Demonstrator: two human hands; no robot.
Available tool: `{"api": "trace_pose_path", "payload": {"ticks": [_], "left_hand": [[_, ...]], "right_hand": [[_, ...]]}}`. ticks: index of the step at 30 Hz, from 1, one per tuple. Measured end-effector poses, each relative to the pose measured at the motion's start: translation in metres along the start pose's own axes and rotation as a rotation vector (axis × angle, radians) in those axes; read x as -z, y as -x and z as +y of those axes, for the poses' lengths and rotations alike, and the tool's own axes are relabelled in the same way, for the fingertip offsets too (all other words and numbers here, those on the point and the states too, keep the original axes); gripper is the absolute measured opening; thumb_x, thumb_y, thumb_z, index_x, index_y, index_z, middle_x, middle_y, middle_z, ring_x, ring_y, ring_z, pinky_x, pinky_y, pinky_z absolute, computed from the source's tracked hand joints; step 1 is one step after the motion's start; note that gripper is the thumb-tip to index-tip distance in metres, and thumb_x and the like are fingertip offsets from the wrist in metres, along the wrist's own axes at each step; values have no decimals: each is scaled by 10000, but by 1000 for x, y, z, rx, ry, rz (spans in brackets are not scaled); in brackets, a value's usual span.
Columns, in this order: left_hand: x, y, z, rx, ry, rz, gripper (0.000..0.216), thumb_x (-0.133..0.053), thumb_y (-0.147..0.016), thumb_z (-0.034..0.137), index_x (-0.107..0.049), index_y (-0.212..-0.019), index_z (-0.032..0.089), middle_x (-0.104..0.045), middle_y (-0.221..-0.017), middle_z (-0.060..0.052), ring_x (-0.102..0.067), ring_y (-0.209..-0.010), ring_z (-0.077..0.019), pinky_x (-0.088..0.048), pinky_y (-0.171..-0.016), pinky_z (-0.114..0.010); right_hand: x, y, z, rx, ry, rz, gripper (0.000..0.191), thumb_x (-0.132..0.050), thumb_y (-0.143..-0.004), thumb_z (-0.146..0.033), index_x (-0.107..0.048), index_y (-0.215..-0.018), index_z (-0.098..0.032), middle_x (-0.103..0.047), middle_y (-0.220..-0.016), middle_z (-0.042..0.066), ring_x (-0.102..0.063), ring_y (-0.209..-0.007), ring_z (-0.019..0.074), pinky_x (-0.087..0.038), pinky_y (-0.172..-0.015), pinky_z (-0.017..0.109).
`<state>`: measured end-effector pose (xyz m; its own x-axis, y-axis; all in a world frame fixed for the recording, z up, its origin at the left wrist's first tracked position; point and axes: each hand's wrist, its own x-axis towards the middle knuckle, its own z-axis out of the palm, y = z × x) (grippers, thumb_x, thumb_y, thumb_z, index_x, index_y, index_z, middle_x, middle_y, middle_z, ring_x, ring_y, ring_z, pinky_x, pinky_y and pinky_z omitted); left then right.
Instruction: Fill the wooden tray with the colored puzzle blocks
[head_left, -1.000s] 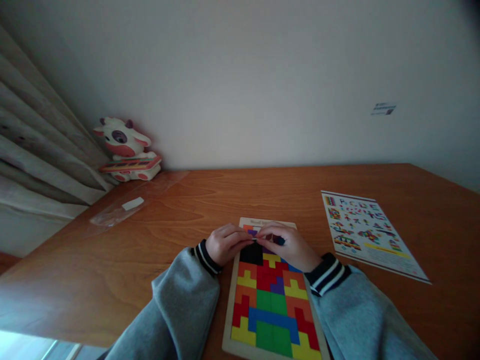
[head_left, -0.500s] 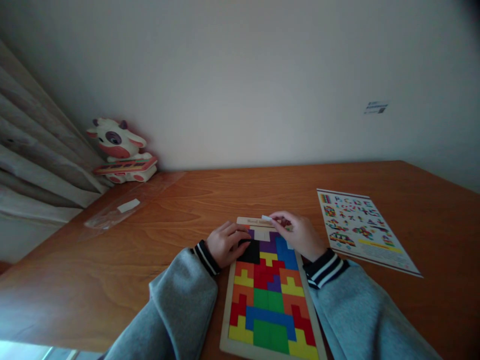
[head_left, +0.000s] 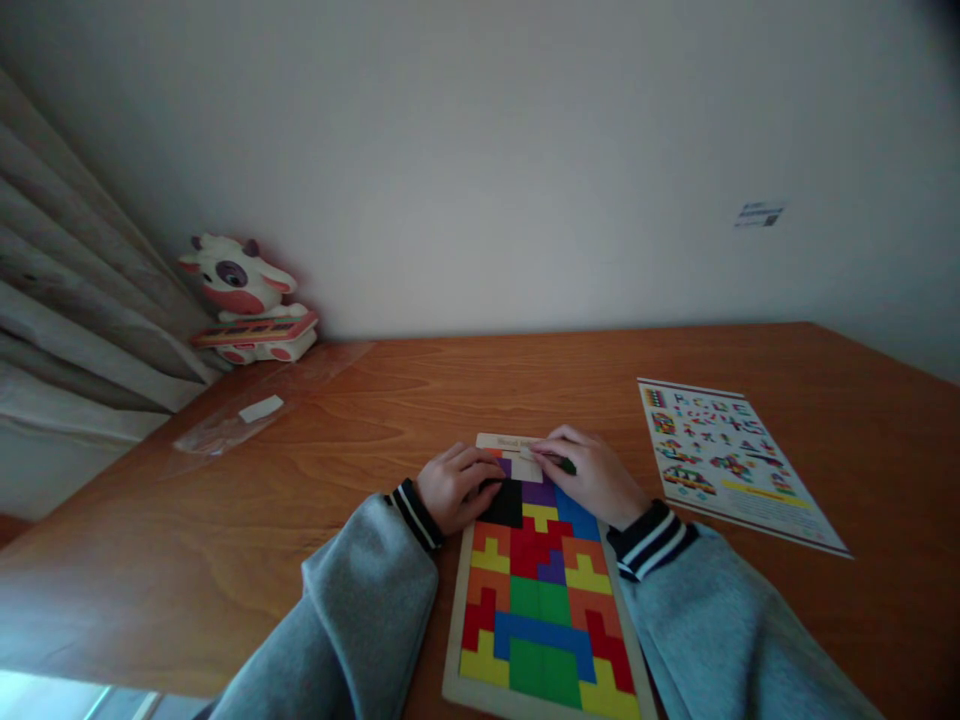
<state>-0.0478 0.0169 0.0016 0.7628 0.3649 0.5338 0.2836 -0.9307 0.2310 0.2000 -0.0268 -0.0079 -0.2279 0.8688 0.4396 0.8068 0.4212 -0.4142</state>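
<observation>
A wooden puzzle board (head_left: 455, 640) full of coloured block pieces lies on the table in front of me. My left hand (head_left: 452, 486) rests curled on the board's upper left corner, its fingertips on the pieces there. At the top edge of the board my right hand (head_left: 589, 474) pinches a small dark green piece (head_left: 564, 463) over a bare gap (head_left: 525, 468) in the top row. Grey sleeves with striped cuffs cover both forearms.
A printed pattern sheet (head_left: 724, 455) lies to the right of the board. A clear plastic bag (head_left: 240, 420) lies at the far left, and a cow toy (head_left: 247, 300) stands in the back left corner by a curtain (head_left: 82, 330). The wall closes the table's far edge.
My right hand, which had lifted a piece up to the board's top edge, has come back down over the gap in the top row. The left hand has barely moved.
</observation>
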Motion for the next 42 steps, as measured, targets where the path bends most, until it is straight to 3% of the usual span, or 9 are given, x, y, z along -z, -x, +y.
{"api": "trace_pose_path", "payload": {"ticks": [7, 16, 22, 28, 32, 36, 38, 42], "left_hand": [[-2, 1, -1, 9, 14, 7, 169, -532, -909, 228, -659, -1013, 187, -673, -1003, -78, -620, -922, -181, -537, -840, -340], [-5, 6, -4, 119, -51, -65, 242, -533, -916, 316, -630, -1104, 198, -616, -1167, -106, -580, -1050, -230, -497, -935, -410], [-10, 8, -6, 192, -105, -135, 348, -496, -945, 387, -553, -1224, 186, -566, -1273, -131, -549, -1145, -263, -493, -967, -457], [-13, 9, -6, 194, -80, -107, 364, -498, -944, 382, -534, -1258, 201, -569, -1266, -129, -547, -1157, -261, -490, -978, -460], [-14, 9, -6, 209, -64, -99, 349, -490, -944, 349, -533, -1259, 205, -559, -1292, -125, -530, -1192, -264, -476, -1002, -466], [-19, 10, -10, 184, -35, -66, 341, -465, -950, 285, -520, -1274, 197, -537, -1337, -120, -497, -1247, -250, -434, -1065, -460], [-22, 10, -13, 185, -44, -36, 324, -487, -933, 268, -547, -1240, 181, -563, -1300, -124, -519, -1221, -244, -443, -1059, -448], [-23, 10, -18, 225, -77, 6, 214, -528, -911, 273, -637, -1073, 185, -644, -1148, -97, -610, -1065, -214, -519, -959, -402]], "right_hand": [[6, 1, -2, 136, 150, -61, 223, -559, -927, -355, -764, -985, -289, -628, -859, 53, -584, -850, 195, -449, -813, 356], [6, 1, -3, 103, 115, -101, 234, -556, -925, -372, -772, -949, -285, -599, -852, 46, -562, -824, 186, -440, -793, 341], [3, 0, -13, 62, 144, -134, 273, -563, -909, -460, -736, -1064, -316, -583, -870, 45, -552, -845, 201, -421, -780, 353], [-8, 0, -23, 24, 152, -112, 346, -560, -891, -525, -707, -1112, -304, -585, -934, 60, -554, -912, 226, -416, -806, 374], [-14, 1, -22, -4, 132, -90, 292, -505, -939, -458, -701, -1091, -303, -593, -960, 59, -561, -950, 225, -424, -834, 385], [-19, -3, -23, 27, 136, -49, 246, -559, -912, -387, -666, -1104, -275, -585, -1144, 72, -545, -1067, 244, -421, -907, 413], [-21, -7, -24, 56, 135, -46, 250, -579, -900, -362, -640, -1121, -264, -577, -1203, 66, -542, -1099, 237, -423, -928, 400], [-22, -17, -25, 53, 215, -13, 232, -552, -917, -350, -631, -1083, -207, -624, -1087, 88, -577, -1027, 240, -439, -902, 394]]}}
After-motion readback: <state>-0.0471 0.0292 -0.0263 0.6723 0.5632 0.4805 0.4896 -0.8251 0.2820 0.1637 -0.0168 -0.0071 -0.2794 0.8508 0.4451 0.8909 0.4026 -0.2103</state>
